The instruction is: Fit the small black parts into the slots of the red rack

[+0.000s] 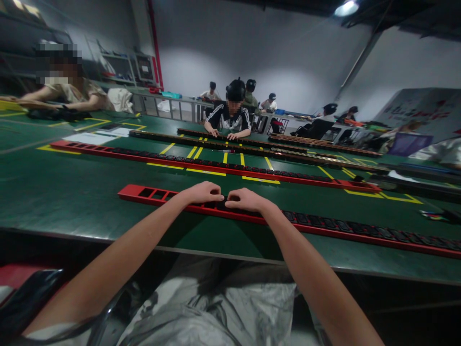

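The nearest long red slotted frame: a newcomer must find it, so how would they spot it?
On the wide green table with yellow markings, look along the near edge. There lies a long, narrow red frame with open slots at its left and black pieces rightward. Unlike the similar red frame behind it, this one has the wearer's two bare hands over it.

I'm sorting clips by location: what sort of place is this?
Probably a factory assembly workshop: a long green worktable marked with yellow lines, red frames partly filled with black pieces, and several other people around it and beyond.
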A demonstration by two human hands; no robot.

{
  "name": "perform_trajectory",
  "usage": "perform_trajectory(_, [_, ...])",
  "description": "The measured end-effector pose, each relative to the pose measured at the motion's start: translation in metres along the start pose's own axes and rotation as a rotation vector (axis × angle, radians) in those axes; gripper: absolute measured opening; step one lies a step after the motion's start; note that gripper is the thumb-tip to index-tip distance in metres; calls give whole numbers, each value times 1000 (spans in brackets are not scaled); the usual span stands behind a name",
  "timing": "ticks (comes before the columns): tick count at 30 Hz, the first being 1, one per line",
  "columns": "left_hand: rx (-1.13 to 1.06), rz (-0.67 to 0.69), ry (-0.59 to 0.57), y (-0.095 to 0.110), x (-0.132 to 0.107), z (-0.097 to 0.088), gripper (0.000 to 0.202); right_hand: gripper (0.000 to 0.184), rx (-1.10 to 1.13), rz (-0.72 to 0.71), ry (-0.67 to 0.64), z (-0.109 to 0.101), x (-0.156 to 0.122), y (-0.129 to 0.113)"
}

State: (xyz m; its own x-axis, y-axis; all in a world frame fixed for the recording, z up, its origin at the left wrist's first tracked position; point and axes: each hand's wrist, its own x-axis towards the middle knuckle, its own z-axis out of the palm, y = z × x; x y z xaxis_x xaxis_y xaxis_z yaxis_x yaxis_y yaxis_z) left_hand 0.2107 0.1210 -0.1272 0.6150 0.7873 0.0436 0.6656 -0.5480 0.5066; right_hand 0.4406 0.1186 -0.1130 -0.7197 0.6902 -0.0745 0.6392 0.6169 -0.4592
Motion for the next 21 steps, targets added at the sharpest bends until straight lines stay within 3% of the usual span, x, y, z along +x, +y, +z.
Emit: perform_trajectory(21, [43, 13, 7, -1, 0, 1, 39, 43, -27, -8, 16, 1, 1, -1])
